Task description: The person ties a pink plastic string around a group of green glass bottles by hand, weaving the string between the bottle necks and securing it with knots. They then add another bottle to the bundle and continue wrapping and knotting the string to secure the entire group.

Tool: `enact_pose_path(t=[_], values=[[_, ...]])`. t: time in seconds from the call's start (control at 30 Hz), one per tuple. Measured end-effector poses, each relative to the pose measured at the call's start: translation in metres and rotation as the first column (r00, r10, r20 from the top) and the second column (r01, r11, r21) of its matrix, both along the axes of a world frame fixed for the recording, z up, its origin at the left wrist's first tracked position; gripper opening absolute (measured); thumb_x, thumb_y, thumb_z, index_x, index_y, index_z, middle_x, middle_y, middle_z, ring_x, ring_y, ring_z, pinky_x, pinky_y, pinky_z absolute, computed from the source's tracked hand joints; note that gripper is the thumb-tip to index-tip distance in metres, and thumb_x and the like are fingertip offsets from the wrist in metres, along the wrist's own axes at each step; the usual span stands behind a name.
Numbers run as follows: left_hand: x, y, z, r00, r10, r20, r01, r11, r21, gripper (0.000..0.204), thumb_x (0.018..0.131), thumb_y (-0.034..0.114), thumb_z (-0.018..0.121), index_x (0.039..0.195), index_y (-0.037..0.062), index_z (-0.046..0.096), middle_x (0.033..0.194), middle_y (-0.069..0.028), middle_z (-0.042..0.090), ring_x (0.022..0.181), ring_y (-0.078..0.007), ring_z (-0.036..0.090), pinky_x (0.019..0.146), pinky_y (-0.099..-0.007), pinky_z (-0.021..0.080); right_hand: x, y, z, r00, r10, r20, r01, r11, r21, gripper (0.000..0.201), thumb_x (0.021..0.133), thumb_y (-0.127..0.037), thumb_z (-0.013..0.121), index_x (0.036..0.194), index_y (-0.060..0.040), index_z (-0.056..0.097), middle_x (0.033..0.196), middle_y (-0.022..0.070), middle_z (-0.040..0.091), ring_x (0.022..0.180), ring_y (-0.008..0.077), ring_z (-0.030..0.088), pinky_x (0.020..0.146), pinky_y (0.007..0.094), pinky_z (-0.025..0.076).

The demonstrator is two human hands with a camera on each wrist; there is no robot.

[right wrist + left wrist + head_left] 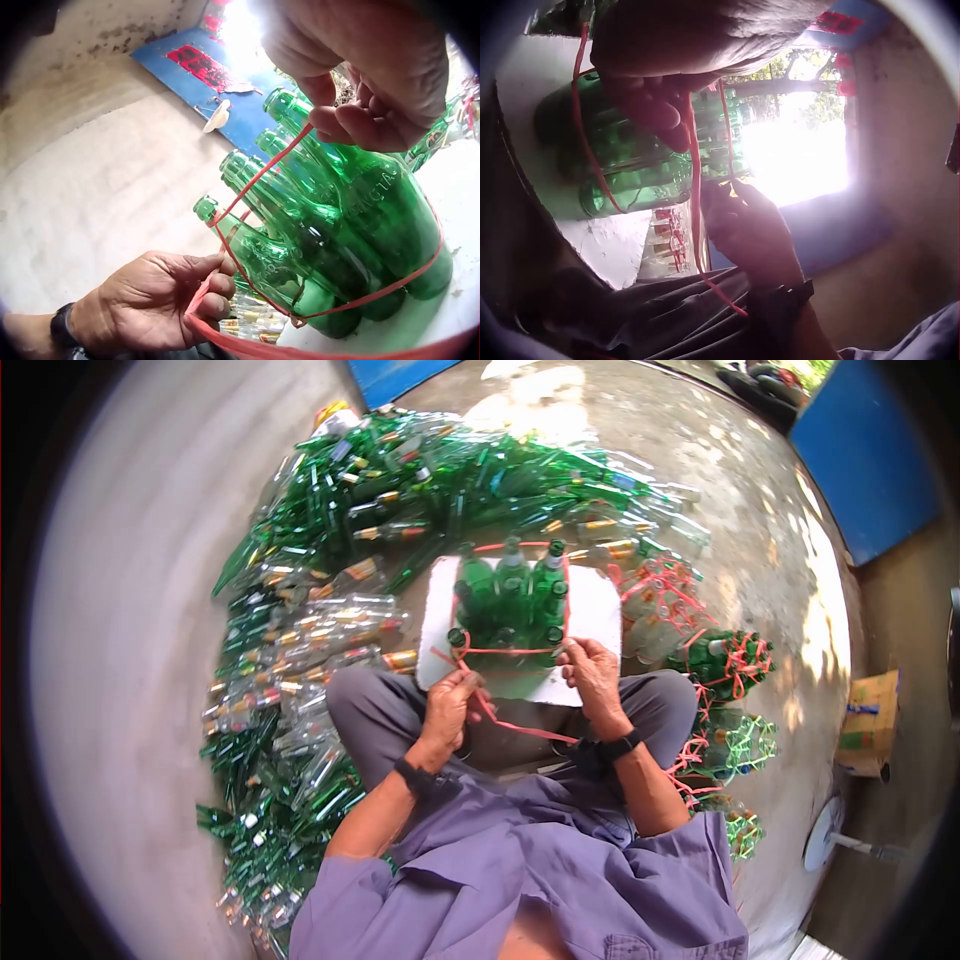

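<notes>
A cluster of green glass bottles (512,585) stands upright on a white board (597,605) between the person's knees. Red plastic twine (262,180) runs around the lower part of the cluster and across the bottle necks. My left hand (452,710) grips the twine below the near-left bottle, and a loose tail (525,730) trails from it toward the right wrist. At the near-right bottle neck, my right hand (595,675) pinches the strand that stretches across from the left neck. In the right wrist view, that strand loops around the neck of the bottle (206,208) nearest the left hand.
Loose green and clear bottles (330,490) lie heaped ahead and along the left wall. Bundles of bottles tied with red twine (735,660) stand at the right, beside others in green netting (745,745). Farther right are a cardboard box (868,725) and a blue door (870,460).
</notes>
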State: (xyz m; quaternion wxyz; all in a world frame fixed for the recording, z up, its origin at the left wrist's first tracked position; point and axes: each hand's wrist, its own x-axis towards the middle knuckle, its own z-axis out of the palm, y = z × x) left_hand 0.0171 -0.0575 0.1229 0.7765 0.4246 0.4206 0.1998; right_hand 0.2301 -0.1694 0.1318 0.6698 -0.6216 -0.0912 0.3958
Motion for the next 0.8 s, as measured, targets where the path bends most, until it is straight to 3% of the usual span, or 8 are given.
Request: enact_pose_path(t=[0.2,0.37,0.5,0.53,0.6,0.67,0.73,0.8], values=[[-0.004,0.0,0.003,1.0,-0.006,-0.007,0.006,1.0,0.004,0.023,0.101,0.026,0.059,0.099,0.0042,0.065,0.077,-0.0056,0.07,0.063,-0.0125,0.069,0.046,-0.0189,0.048,-0.013,-0.009,0.01,0.999,0.027,-0.022,-0.028,0.998,-0.051,0.025,0.1,-0.021,0.064,0.108,0.0028,0.066,0.073,0.0021,0.065,0.053,0.003,0.052,0.044,0.0164,0.037],[-0.005,-0.002,0.007,1.0,-0.002,-0.007,0.002,1.0,0.012,0.022,0.101,0.025,0.059,0.099,0.0039,0.066,0.077,-0.005,0.07,0.063,-0.0115,0.068,0.048,-0.0196,0.046,-0.038,-0.013,0.02,0.979,0.203,-0.034,-0.205,0.976,-0.078,0.023,0.097,-0.017,0.064,0.098,0.0046,0.068,0.075,0.0041,0.067,0.057,0.0054,0.055,0.051,0.02,0.044],[-0.005,-0.011,0.012,1.0,-0.022,-0.022,0.022,0.999,0.024,0.02,0.1,0.023,0.06,0.096,0.0049,0.068,0.076,-0.0025,0.069,0.061,-0.0085,0.063,0.05,-0.019,0.043,-0.063,0.001,0.026,0.923,0.377,0.076,-0.372,0.925,-0.075,0.026,0.097,-0.017,0.061,0.096,0.0081,0.069,0.079,0.0069,0.07,0.066,0.009,0.061,0.06,0.0247,0.049],[-0.004,-0.012,0.012,1.0,-0.02,-0.023,0.02,1.0,0.023,0.02,0.1,0.023,0.06,0.096,0.0049,0.068,0.076,-0.0025,0.069,0.061,-0.0085,0.063,0.05,-0.019,0.043,-0.067,0.006,0.023,0.869,0.442,0.221,-0.437,0.896,-0.075,0.03,0.097,-0.021,0.057,0.097,0.0054,0.071,0.075,0.0087,0.071,0.068,0.0129,0.063,0.064,0.0287,0.051],[-0.004,-0.015,0.012,0.999,-0.031,-0.037,0.035,0.993,0.111,0.02,0.1,0.022,0.06,0.096,0.0052,0.069,0.075,-0.0004,0.067,0.059,-0.0067,0.06,0.05,-0.019,0.041,-0.075,0.02,0.02,0.829,0.482,0.285,-0.468,0.876,-0.118,0.03,0.096,-0.023,0.056,0.096,0.0033,0.072,0.074,0.0103,0.07,0.067,0.0151,0.064,0.064,0.0311,0.051],[-0.007,-0.015,0.01,0.999,-0.021,-0.043,0.027,0.989,0.147,0.018,0.1,0.02,0.059,0.096,0.0051,0.069,0.074,0.0001,0.067,0.059,-0.0059,0.059,0.05,-0.0194,0.041,-0.072,0.03,0.022,0.706,0.587,0.396,-0.539,0.808,-0.237,0.034,0.094,-0.029,0.054,0.095,-0.0016,0.074,0.073,0.0142,0.069,0.065,0.0228,0.065,0.065,0.0369,0.052],[-0.011,-0.015,0.005,0.999,-0.01,-0.048,0.019,0.983,0.182,0.017,0.099,0.018,0.058,0.097,0.005,0.07,0.073,0.0005,0.066,0.059,-0.0051,0.058,0.05,-0.0198,0.041,-0.077,0.034,0.022,0.733,0.572,0.369,-0.525,0.82,-0.228,0.033,0.093,-0.029,0.055,0.095,-0.0017,0.074,0.073,0.0145,0.069,0.066,0.0246,0.067,0.065,0.0376,0.052],[-0.017,-0.017,0.001,0.992,-0.04,-0.119,0.083,0.92,0.382,0.022,0.097,0.015,0.057,0.108,0.0008,0.071,0.075,-0.0027,0.069,0.066,-0.0095,0.06,0.06,-0.0277,0.048,-0.084,0.036,0.026,0.759,0.557,0.338,-0.511,0.831,-0.221,0.033,0.093,-0.029,0.057,0.096,-0.0017,0.075,0.072,0.0148,0.069,0.066,0.0264,0.068,0.064,0.0384,0.052]])
